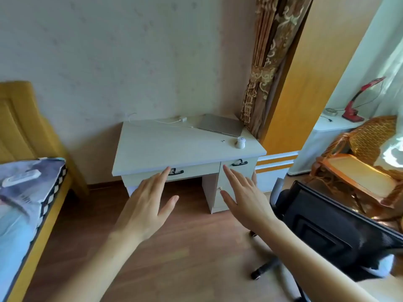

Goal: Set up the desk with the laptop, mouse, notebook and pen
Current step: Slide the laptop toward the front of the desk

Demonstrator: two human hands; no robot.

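Note:
A small white desk point(165, 147) stands against the wall ahead of me. A closed silver laptop point(221, 125) lies at its back right corner. A white charger with its cable point(174, 120) runs along the back edge. My left hand point(148, 203) and my right hand point(246, 197) are both stretched out in front of the desk's drawers, fingers spread, holding nothing. No mouse, notebook or pen is visible.
A small white cup-like object point(240, 142) and a tiny item point(222, 140) sit on the desk's right side. A black office chair point(331, 232) stands at right, a bed point(24, 192) at left, a wicker chair point(359, 162) and a red lamp point(357, 105) beyond.

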